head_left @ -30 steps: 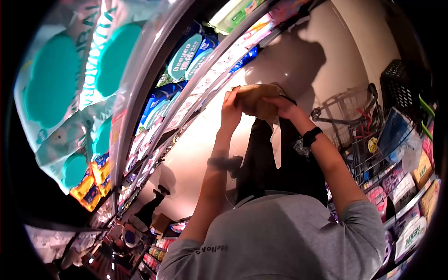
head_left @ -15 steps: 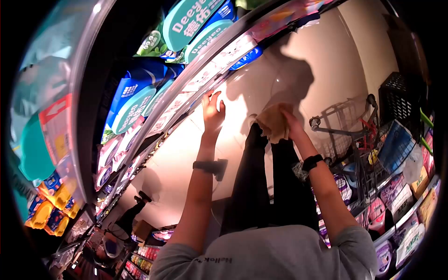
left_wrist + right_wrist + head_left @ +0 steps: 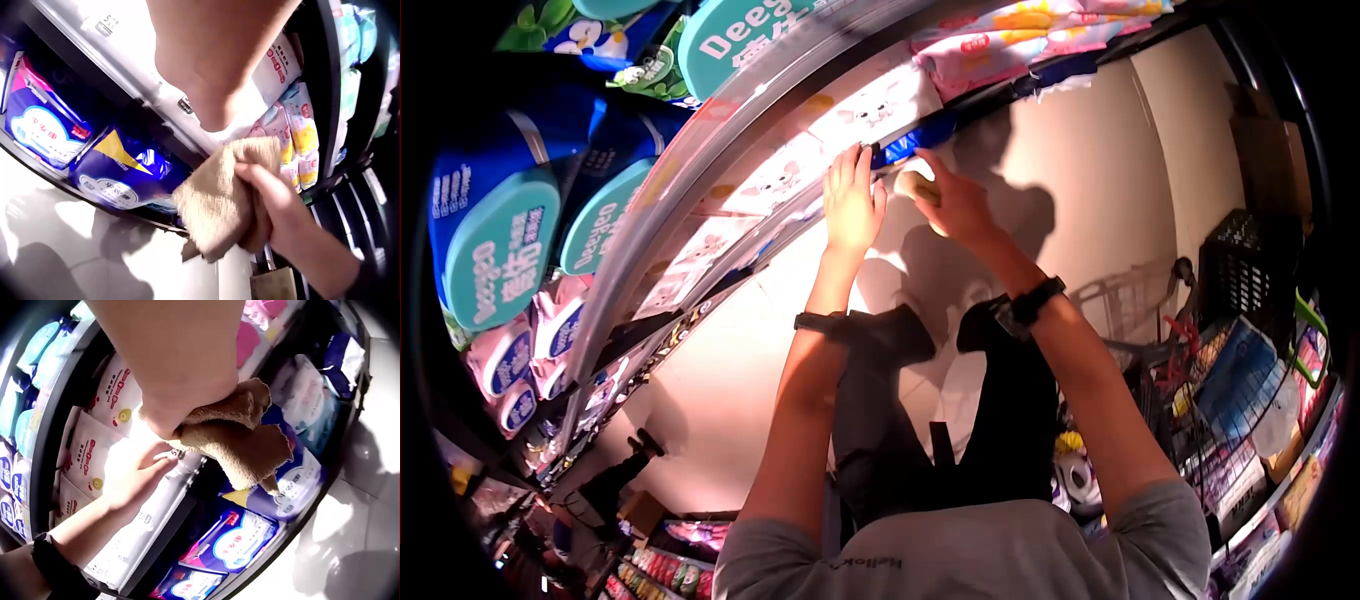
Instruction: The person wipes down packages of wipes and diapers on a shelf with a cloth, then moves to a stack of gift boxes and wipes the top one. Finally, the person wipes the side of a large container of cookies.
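Observation:
A tan cloth [image 3: 219, 194] hangs from my right hand [image 3: 281, 212], whose thumb and fingers pinch it beside the shelf; the head view shows only a small part of the cloth [image 3: 920, 188] at the right hand [image 3: 960, 205]. My left hand [image 3: 853, 205] reaches to the shelf edge with its fingers nearly straight and holds no item. In the right wrist view the left hand [image 3: 134, 481] rests at white packs [image 3: 90, 453] by the pale shelf edge [image 3: 165, 515], close to the cloth [image 3: 240, 444]. Blue packs [image 3: 234, 540] lie on the level below.
Teal and blue packs [image 3: 500, 250] fill the shelves at the left. A shopping cart [image 3: 1190, 400] and a black crate [image 3: 1250, 265] stand at the right. Pale floor [image 3: 1100, 200] lies between. Another person's leg [image 3: 615, 480] shows at the lower left.
The right hand has moved with the cloth from above the legs towards the shelf, near the left hand. The left hand has gone to the shelf edge, and the view has moved closer to the shelves.

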### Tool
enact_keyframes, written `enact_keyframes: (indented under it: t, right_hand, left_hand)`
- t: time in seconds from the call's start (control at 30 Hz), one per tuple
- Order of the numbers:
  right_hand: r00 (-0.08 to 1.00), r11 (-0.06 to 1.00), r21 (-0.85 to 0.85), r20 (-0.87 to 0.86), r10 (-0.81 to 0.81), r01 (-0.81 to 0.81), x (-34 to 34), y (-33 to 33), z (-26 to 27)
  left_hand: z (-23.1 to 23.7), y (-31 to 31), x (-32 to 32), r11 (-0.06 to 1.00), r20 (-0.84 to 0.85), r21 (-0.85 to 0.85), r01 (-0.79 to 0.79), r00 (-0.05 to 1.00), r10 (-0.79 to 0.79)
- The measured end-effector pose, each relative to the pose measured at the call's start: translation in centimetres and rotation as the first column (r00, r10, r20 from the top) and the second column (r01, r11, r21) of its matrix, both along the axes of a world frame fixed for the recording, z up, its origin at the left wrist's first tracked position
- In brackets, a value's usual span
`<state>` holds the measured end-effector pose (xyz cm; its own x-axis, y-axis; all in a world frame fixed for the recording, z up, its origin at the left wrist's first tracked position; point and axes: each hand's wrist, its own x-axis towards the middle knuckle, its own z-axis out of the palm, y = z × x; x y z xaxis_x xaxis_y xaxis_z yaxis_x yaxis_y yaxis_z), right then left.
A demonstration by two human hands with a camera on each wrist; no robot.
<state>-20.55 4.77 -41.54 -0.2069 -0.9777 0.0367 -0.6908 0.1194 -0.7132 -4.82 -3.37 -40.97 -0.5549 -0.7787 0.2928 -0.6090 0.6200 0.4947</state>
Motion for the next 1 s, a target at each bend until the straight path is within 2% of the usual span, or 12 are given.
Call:
enact_keyframes:
  t: [0.07, 0.23, 0.3, 0.4, 0.57, 0.7, 0.73, 0.77, 0.8, 0.83, 0.87, 1.0]
  right_hand:
    - [0.989, 0.983, -0.167, -0.142, 0.052, -0.076, 0.6, -3.3, 1.7]
    - [0.968, 0.929, -0.342, -0.245, 0.059, -0.143, 2.5, -7.4, -3.7]
    - [0.966, 0.96, -0.252, -0.252, 0.054, -0.12, 3.0, -7.1, -5.3]
    - [0.986, 0.9, -0.414, -0.143, 0.082, -0.135, 2.7, -7.6, -7.6]
    - [0.98, 0.896, -0.437, 0.137, 0.144, -0.07, 0.1, -6.6, -10.4]
    - [0.816, 0.929, -0.363, 0.558, 0.151, 0.077, -7.0, -1.6, -13.5]
    - [0.736, 0.962, -0.115, 0.669, -0.108, 0.247, -7.9, 1.3, -11.1]
    - [0.618, 0.966, -0.094, 0.783, -0.077, 0.239, -10.4, 3.5, -13.9]
    - [0.813, 0.931, -0.117, 0.533, -0.235, 0.346, -11.7, 5.9, -11.4]
    - [0.824, 0.896, -0.31, 0.557, -0.099, 0.317, -14.5, 7.3, -16.2]
    - [0.885, 0.894, -0.294, 0.421, -0.197, 0.339, -15.6, 9.6, -15.1]
    - [0.587, 0.805, 0.039, 0.663, -0.465, 0.593, -18.7, 15.7, -17.8]
  left_hand:
    - [-0.3, -0.4, -0.7, 0.995, 0.208, -0.096, -0.034, 0.977, 0.053]
    - [-1.9, -0.6, -1.3, 0.979, 0.169, -0.193, -0.069, 0.98, 0.103]
    - [-2.8, -0.4, -1.3, 0.976, 0.148, -0.201, -0.089, 0.982, 0.12]
    - [-5.9, -0.1, -1.9, 0.901, 0.082, -0.395, -0.182, 0.969, 0.232]
    - [-6.8, 0.5, -2.0, 0.894, 0.019, -0.397, -0.209, 0.972, 0.235]
    - [-5.7, -0.5, -1.5, 0.939, 0.05, -0.298, -0.171, 0.98, 0.194]
    - [-5.5, -0.8, -1.4, 0.938, 0.018, -0.316, -0.142, 0.988, 0.156]
    - [-5.2, -1.0, -1.2, 0.948, 0.027, -0.284, -0.146, 0.987, 0.16]
    - [-5.0, -1.1, -1.3, 0.953, 0.025, -0.259, -0.155, 0.986, 0.167]
    - [-5.3, -1.2, -1.4, 0.943, 0.004, -0.29, -0.164, 0.985, 0.172]
    - [-5.8, -1.4, -1.5, 0.919, 0.023, -0.353, -0.173, 0.981, 0.194]
    - [-6.6, -0.6, -2.4, 0.893, -0.028, -0.384, -0.236, 0.969, 0.245]
